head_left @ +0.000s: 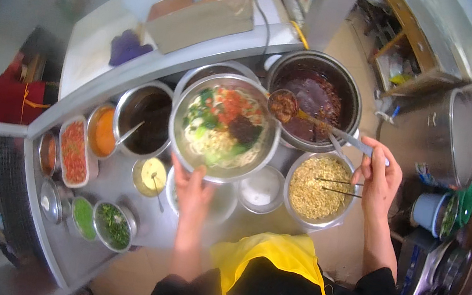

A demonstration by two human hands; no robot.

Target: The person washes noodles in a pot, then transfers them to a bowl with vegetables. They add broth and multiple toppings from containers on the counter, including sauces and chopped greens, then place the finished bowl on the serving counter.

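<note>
The left hand (192,185) clasps the near rim of a steel mixing bowl (231,174), thumb over the edge, holding it up above the counter. In it lie pale noodles (207,140), leafy greens (197,113), a chopped red topping (226,101) and a dark sauce (245,129).

The right hand (380,181) is closed around the handle of a long ladle (346,135), which stretches leftward from the grip; its scoop, filled with brown-red sauce, is just beside the mixing bowl's right rim. Two thin chopsticks (338,182) reach left from the same hand; how firmly they are held cannot be told.

Beyond and left of the right grip stands a deep pot (352,98) of dark red liquid. Just left of that hand, beneath the chopsticks, is a basin of chopped nuts (309,190). Left of the left hand are a cup of yellow paste (153,176) and, farther out, a bowl of chopped green herbs (112,225).
</note>
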